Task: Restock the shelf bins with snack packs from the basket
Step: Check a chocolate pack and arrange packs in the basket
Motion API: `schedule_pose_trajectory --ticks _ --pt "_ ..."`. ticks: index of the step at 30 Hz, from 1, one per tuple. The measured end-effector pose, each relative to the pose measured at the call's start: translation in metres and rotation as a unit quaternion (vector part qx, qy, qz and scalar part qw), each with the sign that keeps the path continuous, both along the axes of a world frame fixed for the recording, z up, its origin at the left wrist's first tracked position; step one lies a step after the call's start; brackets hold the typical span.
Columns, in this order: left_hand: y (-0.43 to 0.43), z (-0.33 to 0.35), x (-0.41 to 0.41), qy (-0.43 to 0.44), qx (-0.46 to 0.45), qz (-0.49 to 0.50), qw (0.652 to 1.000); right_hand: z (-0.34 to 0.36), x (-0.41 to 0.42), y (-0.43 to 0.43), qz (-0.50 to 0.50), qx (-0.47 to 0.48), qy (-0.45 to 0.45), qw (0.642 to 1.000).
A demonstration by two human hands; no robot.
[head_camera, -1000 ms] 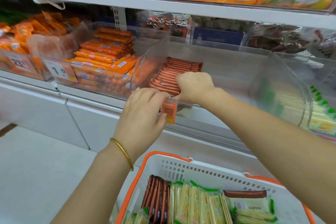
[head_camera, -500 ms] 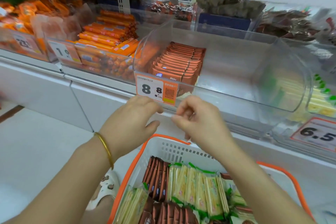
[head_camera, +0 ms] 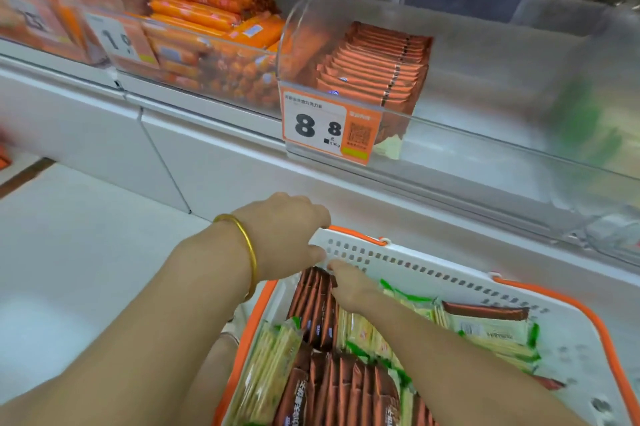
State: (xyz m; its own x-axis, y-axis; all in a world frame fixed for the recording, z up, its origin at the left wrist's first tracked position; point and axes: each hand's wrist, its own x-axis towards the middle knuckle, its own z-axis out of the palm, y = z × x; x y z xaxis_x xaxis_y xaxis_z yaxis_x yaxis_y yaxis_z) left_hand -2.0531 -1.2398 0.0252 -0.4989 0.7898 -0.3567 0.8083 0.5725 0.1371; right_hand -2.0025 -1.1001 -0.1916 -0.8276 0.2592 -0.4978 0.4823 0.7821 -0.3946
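A white basket with an orange rim (head_camera: 433, 273) sits low in front of me, full of upright brown snack packs (head_camera: 311, 308) and green-and-yellow cracker packs (head_camera: 491, 332). My left hand (head_camera: 287, 235), with a gold bangle on the wrist, grips the basket's far left corner. My right hand (head_camera: 353, 287) is inside the basket, its fingers curled onto the tops of the brown packs. Above, a clear shelf bin (head_camera: 485, 148) holds one row of orange-brown packs (head_camera: 377, 69) at its left end. The bin's right part holds nothing.
A price tag reading 8.8 (head_camera: 329, 128) hangs on the bin's front. To the left, another clear bin holds orange sausage sticks (head_camera: 207, 10). White cabinet panels (head_camera: 86, 135) run under the shelf. Pale floor (head_camera: 69, 270) lies to the left of the basket.
Both hands dropped from the bin and its price tag down to the basket. The left hand took hold of the rim, the right went in among the brown packs. My view tilted down.
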Motion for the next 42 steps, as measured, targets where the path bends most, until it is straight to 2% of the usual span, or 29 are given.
schedule_pose_trajectory --ticks 6,16,22,25,28,31,34,36,37,39,41,42 --pt "0.002 0.0 -0.004 0.004 0.028 -0.003 1.0 -0.009 -0.009 -0.001 0.021 0.108 -0.007 0.994" --pt "0.002 -0.002 -0.002 -0.008 0.033 -0.004 0.999 -0.002 -0.006 -0.004 0.127 0.173 -0.025 0.976" --pt "0.002 0.004 -0.005 -0.021 0.03 0.002 0.999 0.056 0.013 0.009 0.215 0.169 0.105 0.956" --pt "0.003 0.006 -0.004 -0.036 0.037 0.007 0.999 0.115 0.044 0.015 0.145 0.15 0.192 0.959" --pt "0.006 0.008 0.0 -0.089 0.059 0.019 0.994 0.161 0.078 0.02 0.052 0.083 0.274 0.957" --pt "0.011 0.013 0.007 -0.143 0.102 0.023 0.984 0.192 0.098 0.026 -0.054 -0.033 0.328 0.943" --pt "0.018 0.019 0.01 -0.159 0.196 0.031 0.967 0.216 0.108 0.031 -0.148 -0.183 0.367 0.9" --pt "0.021 0.025 0.011 -0.179 0.264 0.023 0.947 0.229 0.11 0.034 -0.184 -0.236 0.377 0.876" --pt "0.021 0.029 0.011 -0.187 0.294 0.018 0.937 0.236 0.111 0.035 -0.186 -0.246 0.371 0.876" --pt "0.022 0.038 0.01 -0.207 0.351 0.013 0.913 0.258 0.107 0.038 -0.153 -0.232 0.342 0.898" --pt "0.024 0.044 0.006 -0.188 0.412 0.012 0.891 0.286 0.097 0.041 -0.056 -0.13 0.319 0.937" --pt "0.026 0.046 0.005 -0.17 0.455 0.022 0.874 0.302 0.09 0.044 -0.018 -0.072 0.318 0.945"
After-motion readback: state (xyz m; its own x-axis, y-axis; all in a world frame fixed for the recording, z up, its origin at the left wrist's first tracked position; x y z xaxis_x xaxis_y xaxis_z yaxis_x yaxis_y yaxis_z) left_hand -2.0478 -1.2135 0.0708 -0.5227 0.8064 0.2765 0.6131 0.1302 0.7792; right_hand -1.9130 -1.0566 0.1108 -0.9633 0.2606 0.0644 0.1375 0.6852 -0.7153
